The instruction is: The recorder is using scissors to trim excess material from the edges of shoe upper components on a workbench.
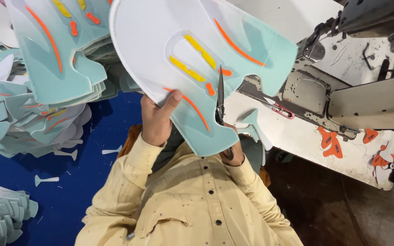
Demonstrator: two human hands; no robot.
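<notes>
Shoe upper [192, 59]: white and mint panel with orange and yellow strips, held up in front of the camera.
Axis: long axis runs from far left to near right, toe end lowest.
Left hand [157, 119]: below the panel, thumb pressed on its near edge, pinching it.
Right hand [233, 148]: mostly hidden behind the panel, closed on scissors [220, 98], blades pointing up.
Stack [46, 68]: similar panels, left.
</notes>
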